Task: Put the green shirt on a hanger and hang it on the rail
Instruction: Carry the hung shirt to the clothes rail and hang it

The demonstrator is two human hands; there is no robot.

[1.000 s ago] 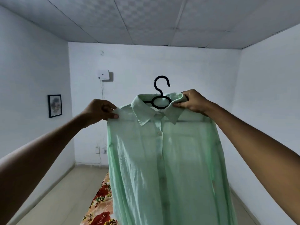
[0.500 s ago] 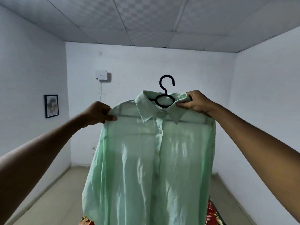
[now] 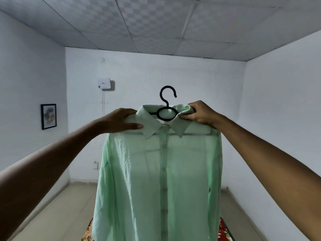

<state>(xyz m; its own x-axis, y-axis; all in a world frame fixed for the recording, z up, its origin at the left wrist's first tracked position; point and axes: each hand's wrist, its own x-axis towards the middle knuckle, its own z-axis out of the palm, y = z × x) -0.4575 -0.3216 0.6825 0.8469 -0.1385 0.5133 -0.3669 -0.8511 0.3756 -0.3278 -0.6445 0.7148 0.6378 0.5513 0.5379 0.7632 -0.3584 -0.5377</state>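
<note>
Since a moment ago our left hand point(image 3: 119, 121) has slid inward to grip the green shirt point(image 3: 161, 180) just beside its collar; our right hand point(image 3: 199, 113) pinches the collar's right side. Held mid-air, the shirt hangs on the black hanger point(image 3: 167, 110).

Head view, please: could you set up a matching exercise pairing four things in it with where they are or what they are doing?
Things:
1. hanger hook
2. left hand
3. right hand
4. framed picture

States:
A. hangs on the left wall
B. pinches the shirt's collar
C. sticks up free above the collar
D. grips the green shirt at its shoulder

Pairs: 1-C, 2-D, 3-B, 4-A
</note>
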